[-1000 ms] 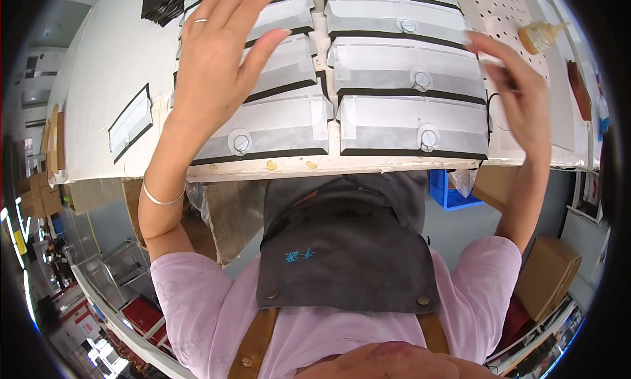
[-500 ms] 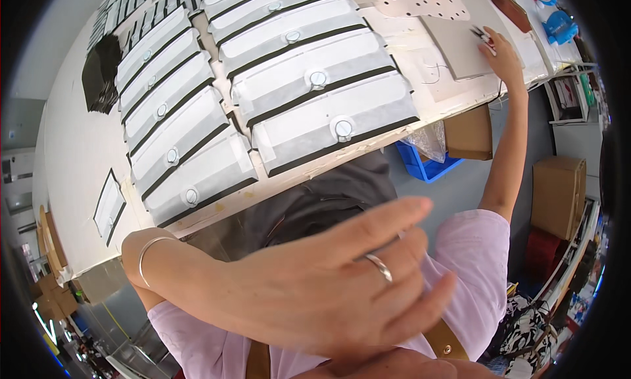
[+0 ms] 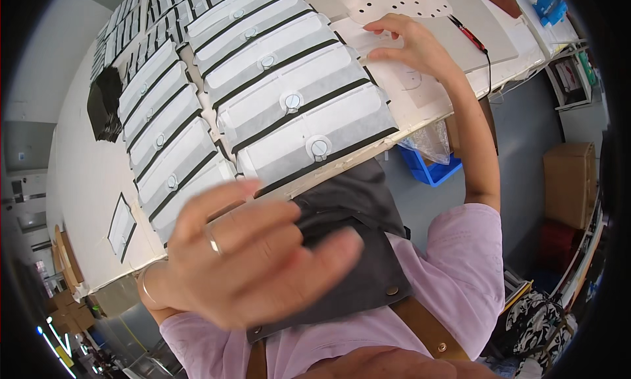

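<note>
Left hand (image 3: 253, 264): blurred, fingers half curled, palm hidden; cannot tell whether it holds anything
Right hand (image 3: 415, 47): thumb and fingers apart, nothing seen between them
Long white-and-grey black-edged panels (image 3: 345, 119): in columns, left of the right hand
Round silver discs (image 3: 319, 148): already on the panels nearest the hands
Stacked flat black pieces (image 3: 103, 106): beyond the left hand, not laid out; total remaining unclear
Red-and-black pen-shaped tool (image 3: 468, 34): lying right of the right hand
</note>
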### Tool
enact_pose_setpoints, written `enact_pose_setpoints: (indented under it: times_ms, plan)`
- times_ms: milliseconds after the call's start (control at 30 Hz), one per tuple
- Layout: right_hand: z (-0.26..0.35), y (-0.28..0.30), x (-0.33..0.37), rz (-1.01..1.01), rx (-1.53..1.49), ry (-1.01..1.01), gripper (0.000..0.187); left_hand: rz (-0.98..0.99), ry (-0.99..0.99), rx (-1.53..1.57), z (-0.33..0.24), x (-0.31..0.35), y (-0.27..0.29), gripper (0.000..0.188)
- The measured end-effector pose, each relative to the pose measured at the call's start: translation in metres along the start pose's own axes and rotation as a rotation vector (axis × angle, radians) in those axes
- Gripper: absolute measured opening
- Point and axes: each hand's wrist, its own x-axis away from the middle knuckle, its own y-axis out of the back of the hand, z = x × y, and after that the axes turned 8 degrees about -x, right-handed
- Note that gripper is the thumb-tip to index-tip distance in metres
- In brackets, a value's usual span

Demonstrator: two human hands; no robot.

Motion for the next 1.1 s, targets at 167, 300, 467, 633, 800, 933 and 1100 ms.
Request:
enact_pose_setpoints:
  times_ms: [167,300,467,633,800,933,1100]
  plan:
    - [-0.023,-0.007,0.013,0.111,-0.048,-0.023,0.021,0.12,0.25,0.009,0.053,0.009,-0.041,0.032]
    - [-0.021,0.008,0.024,0.042,-0.094,-0.127,0.015,0.182,0.349,0.115,0.071,0.028,-0.062,0.03]
    - [0.047,0.009,0.039,-0.098,-0.43,-0.214,0.015,0.208,0.457,0.434,0.06,0.035,-0.084,0.036]
    - [0.122,-0.006,0.053,0.004,-0.358,-0.038,0.01,0.183,0.64,0.908,0.05,0.006,-0.103,0.046]
    - [0.141,-0.025,0.048,0.094,-0.346,0.201,0.011,0.258,0.754,1.172,0.055,0.003,-0.109,0.031]
    - [0.152,-0.03,0.045,0.141,-0.42,0.193,0.018,0.231,0.824,1.289,0.053,0.017,-0.108,0.025]
    - [0.16,-0.047,0.044,0.208,-0.911,-0.215,0.02,0.05,0.886,1.346,0.042,0.047,-0.1,0.019]
